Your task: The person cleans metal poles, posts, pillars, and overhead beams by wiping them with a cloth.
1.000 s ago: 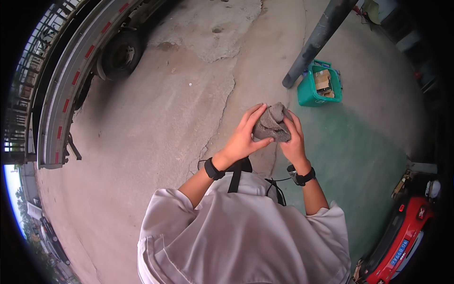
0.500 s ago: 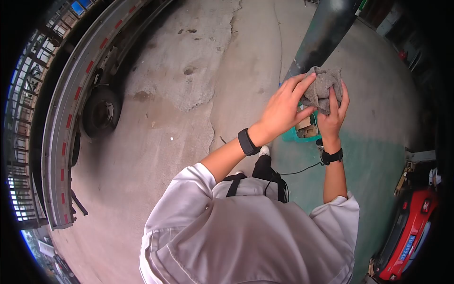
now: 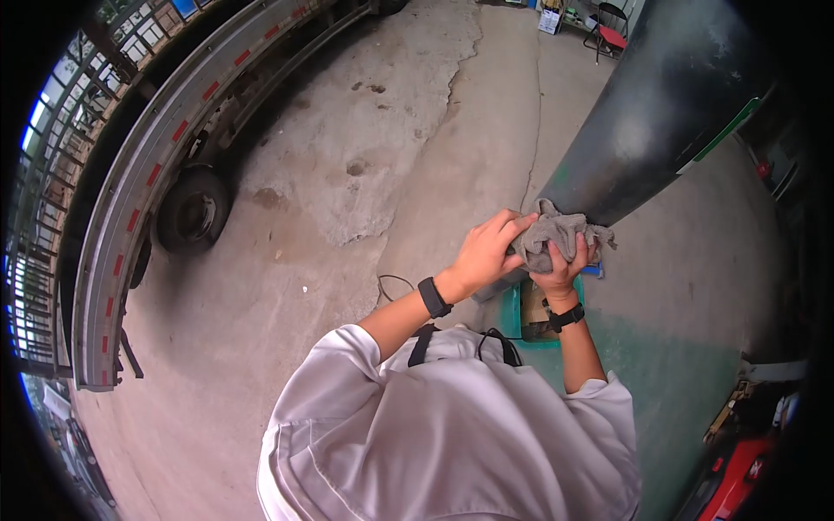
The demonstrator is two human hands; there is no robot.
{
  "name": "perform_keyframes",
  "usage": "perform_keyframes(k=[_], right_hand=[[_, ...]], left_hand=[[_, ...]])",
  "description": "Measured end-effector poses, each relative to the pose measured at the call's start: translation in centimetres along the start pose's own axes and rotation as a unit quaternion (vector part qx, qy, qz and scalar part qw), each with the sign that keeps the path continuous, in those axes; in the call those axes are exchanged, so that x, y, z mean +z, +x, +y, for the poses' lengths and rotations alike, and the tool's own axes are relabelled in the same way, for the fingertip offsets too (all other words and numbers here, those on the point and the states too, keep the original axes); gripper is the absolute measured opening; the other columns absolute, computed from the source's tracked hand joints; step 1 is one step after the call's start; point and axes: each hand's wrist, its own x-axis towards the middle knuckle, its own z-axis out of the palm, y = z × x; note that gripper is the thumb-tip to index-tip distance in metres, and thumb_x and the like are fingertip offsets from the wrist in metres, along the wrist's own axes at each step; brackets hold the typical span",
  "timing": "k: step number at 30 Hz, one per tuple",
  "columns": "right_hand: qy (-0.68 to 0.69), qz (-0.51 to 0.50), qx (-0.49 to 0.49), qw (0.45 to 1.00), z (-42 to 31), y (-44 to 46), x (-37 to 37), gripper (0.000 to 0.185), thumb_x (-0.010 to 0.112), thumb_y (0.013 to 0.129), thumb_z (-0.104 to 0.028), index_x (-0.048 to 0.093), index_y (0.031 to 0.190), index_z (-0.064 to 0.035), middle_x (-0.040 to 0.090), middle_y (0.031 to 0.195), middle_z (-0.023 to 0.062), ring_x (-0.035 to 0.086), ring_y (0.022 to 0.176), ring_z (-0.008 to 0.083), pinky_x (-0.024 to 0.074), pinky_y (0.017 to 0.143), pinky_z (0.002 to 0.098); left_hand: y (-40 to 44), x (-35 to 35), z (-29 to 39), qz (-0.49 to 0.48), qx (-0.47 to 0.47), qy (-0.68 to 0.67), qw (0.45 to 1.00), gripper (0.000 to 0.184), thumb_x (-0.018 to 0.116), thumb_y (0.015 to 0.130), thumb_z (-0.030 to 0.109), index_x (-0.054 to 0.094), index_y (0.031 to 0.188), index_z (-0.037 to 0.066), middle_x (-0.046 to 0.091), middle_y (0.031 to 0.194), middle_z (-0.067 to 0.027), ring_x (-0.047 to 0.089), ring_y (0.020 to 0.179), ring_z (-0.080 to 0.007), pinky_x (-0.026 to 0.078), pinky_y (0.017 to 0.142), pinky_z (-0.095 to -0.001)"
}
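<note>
A crumpled grey rag is held between my two hands, in front of a dark column. My left hand grips its left side, fingers laid over the edge. From below, the fingers of my right hand curl around the lower part. Loose folds of the cloth hang out to the right, and they overlap the column's lower end; I cannot tell whether they touch it. Both wrists wear black straps. Under my right forearm stands a green bin with things inside, partly hidden by the arm.
A truck bed with red and white markings and a wheel stands to the left. A red car is at the lower right. Farther off is a folding chair. The concrete floor is cracked and pitted.
My hands and the rag have moved down and left in view. The rag has opened out into looser folds. The column looks larger and nearer, and the view has shifted.
</note>
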Motion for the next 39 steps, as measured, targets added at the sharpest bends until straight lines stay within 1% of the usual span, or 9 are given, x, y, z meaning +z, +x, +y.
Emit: perform_keyframes(k=[5, 7, 12, 17, 20, 23, 31, 35, 39], right_hand=[[-0.014, 0.077, -0.019, 0.997, 1.8, 4.4, -1.0, 0.055, 0.075, 0.078, -0.04, 0.051, 0.122, -0.0175, 0.036, 0.139, 0.011, 0.035, 0.128, 0.0451, 0.0349, 0.101, 0.0621], [-0.021, 0.107, -0.02, 0.994, 2.8, 6.3, -1.6, 0.055, 0.075, 0.078, -0.04, 0.051, 0.122, -0.017, 0.036, 0.139, 0.0111, 0.035, 0.128, 0.044, 0.0352, 0.101, 0.0611], [-0.005, 0.082, 0.021, 0.996, 5.4, 4.0, -2.2, 0.055, 0.074, 0.079, -0.039, 0.05, 0.123, -0.0157, 0.038, 0.138, 0.0113, 0.037, 0.128, 0.0414, 0.0359, 0.102, 0.0585], [0.104, -0.081, 0.167, 0.977, 4.7, -5.7, -0.7, 0.056, 0.073, 0.08, -0.038, 0.049, 0.125, -0.0144, 0.04, 0.137, 0.0115, 0.038, 0.128, 0.0388, 0.0366, 0.102, 0.0558], [0.197, -0.156, 0.25, 0.935, 2.0, -11.1, -0.7, 0.056, 0.072, 0.081, -0.037, 0.049, 0.126, -0.0137, 0.042, 0.137, 0.0116, 0.039, 0.128, 0.0372, 0.037, 0.102, 0.0543], [0.273, -0.157, 0.296, 0.902, -0.3, -12.1, -2.2, 0.056, 0.072, 0.081, -0.037, 0.049, 0.126, -0.0129, 0.043, 0.136, 0.0117, 0.04, 0.128, 0.0356, 0.0374, 0.102, 0.0527], [0.199, -0.064, 0.178, 0.962, 5.7, -1.9, -3.2, 0.057, 0.071, 0.083, -0.035, 0.047, 0.129, -0.0108, 0.046, 0.135, 0.012, 0.042, 0.127, 0.0315, 0.0385, 0.102, 0.0485], [0.186, -0.073, 0.182, 0.963, 7.9, -2.0, -3.4, 0.057, 0.07, 0.083, -0.034, 0.047, 0.13, -0.0098, 0.048, 0.134, 0.0121, 0.043, 0.127, 0.0294, 0.0391, 0.102, 0.0465], [0.25, -0.19, 0.251, 0.915, 6.2, -8.7, -2.4, 0.058, 0.069, 0.084, -0.034, 0.046, 0.131, -0.0088, 0.049, 0.133, 0.0122, 0.045, 0.127, 0.0273, 0.0397, 0.103, 0.0444]], left_hand=[[3.5, 0.8, 2.9, 0.129, 0.106, -0.002, 0.986, 0.065, 0.076, 0.06, 0.018, 0.06, 0.123, 0.012, 0.058, 0.092, -0.0102, 0.06, 0.073, -0.0272, 0.049, 0.055, -0.0357], [7.0, 0.6, 5.5, 0.159, 0.179, 0.011, 0.971, 0.054, 0.075, 0.075, 0.034, 0.062, 0.122, 0.01, 0.057, 0.089, -0.0101, 0.059, 0.07, -0.0253, 0.048, 0.055, -0.0338], [10.4, 2.7, 9.2, 0.152, 0.238, 0.074, 0.957, 0.047, 0.056, 0.083, 0.048, 0.07, 0.115, 0.017, 0.049, 0.08, -0.0049, 0.051, 0.065, -0.0195, 0.045, 0.052, -0.0299], [6.8, 5.3, 7.5, 0.029, 0.186, 0.135, 0.973, 0.056, 0.07, 0.071, 0.036, 0.064, 0.125, 0.02, 0.051, 0.085, -0.0037, 0.052, 0.071, -0.019, 0.048, 0.058, -0.0295], [4.0, 4.7, 6.1, -0.055, 0.141, 0.107, 0.983, 0.056, 0.069, 0.074, 0.029, 0.058, 0.128, 0.019, 0.052, 0.089, -0.0037, 0.051, 0.07, -0.0199, 0.048, 0.06, -0.0295], [1.6, 4.0, 4.6, -0.023, 0.114, 0.068, 0.991, 0.058, 0.069, 0.075, 0.032, 0.057, 0.131, 0.019, 0.054, 0.092, -0.0055, 0.055, 0.075, -0.0229, 0.05, 0.063, -0.0313], [7.4, 4.1, 9.3, 0.083, 0.178, 0.113, 0.974, 0.061, 0.075, 0.069, 0.033, 0.062, 0.126, 0.014, 0.058, 0.104, -0.0097, 0.06, 0.085, -0.0265, 0.052, 0.067, -0.0341], [9.1, 5.8, 10.5, 0.039, 0.158, 0.12, 0.979, 0.064, 0.072, 0.071, 0.03, 0.058, 0.131, 0.015, 0.057, 0.111, -0.0091, 0.058, 0.089, -0.0244, 0.053, 0.068, -0.034], [6.6, 6.6, 9.6, -0.054, 0.094, 0.163, 0.981, 0.069, 0.073, 0.068, 0.021, 0.054, 0.134, 0.017, 0.056, 0.115, -0.0057, 0.056, 0.088, -0.0197, 0.053, 0.069, -0.029]])
